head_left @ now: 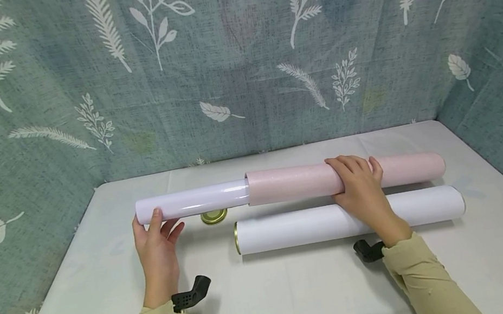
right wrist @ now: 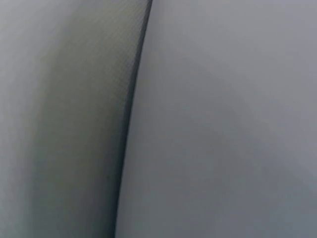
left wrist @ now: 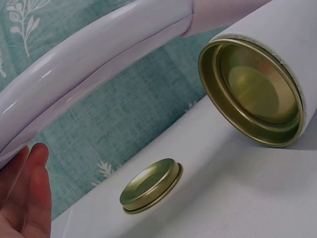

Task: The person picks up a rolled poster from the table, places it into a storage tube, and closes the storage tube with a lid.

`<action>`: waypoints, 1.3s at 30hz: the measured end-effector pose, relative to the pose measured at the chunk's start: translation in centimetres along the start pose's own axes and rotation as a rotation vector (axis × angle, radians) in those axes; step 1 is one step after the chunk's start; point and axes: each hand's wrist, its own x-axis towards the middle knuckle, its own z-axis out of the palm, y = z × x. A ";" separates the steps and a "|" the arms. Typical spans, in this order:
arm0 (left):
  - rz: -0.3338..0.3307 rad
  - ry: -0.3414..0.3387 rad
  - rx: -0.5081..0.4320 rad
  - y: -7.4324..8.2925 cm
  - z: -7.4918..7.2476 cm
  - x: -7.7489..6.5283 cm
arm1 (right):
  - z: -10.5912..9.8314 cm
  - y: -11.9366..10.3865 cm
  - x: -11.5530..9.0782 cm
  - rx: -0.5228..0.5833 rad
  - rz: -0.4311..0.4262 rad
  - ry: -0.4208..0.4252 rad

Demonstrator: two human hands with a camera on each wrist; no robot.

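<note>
My left hand [head_left: 156,249] holds the left end of a glossy white rolled sheet [head_left: 204,198], thumb on the near side. In the left wrist view, a lengthwise edge shows along this white roll [left wrist: 99,54]. Its right end sits inside a pale pink roll [head_left: 295,182]. Fingers over the top, my right hand [head_left: 359,184] grips the pink roll near its middle. Just in front lies a white cardboard tube [head_left: 292,229], partly beneath my right wrist. A gold metal end [left wrist: 257,91] closes its left side.
A loose gold metal lid [head_left: 214,216] lies on the white-covered table [head_left: 293,293], below the white roll. Patterned green-blue cloth [head_left: 247,69] hangs behind and at both sides. The right wrist view shows only a blurred close-up of pale surfaces.
</note>
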 end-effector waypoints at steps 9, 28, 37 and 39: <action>-0.004 0.003 0.021 0.1 0.3 -0.1 | 0.0 0.1 0.0 -0.005 -0.001 0.007; -0.022 -0.014 0.034 0.2 0.2 -0.1 | 0.0 0.0 0.0 0.003 -0.007 0.010; -0.042 -0.019 0.036 0.0 0.2 0.0 | 0.1 0.0 -0.1 0.001 -0.004 0.006; -0.034 -0.031 0.029 0.0 0.2 0.0 | 0.1 0.0 -0.1 0.000 -0.002 0.007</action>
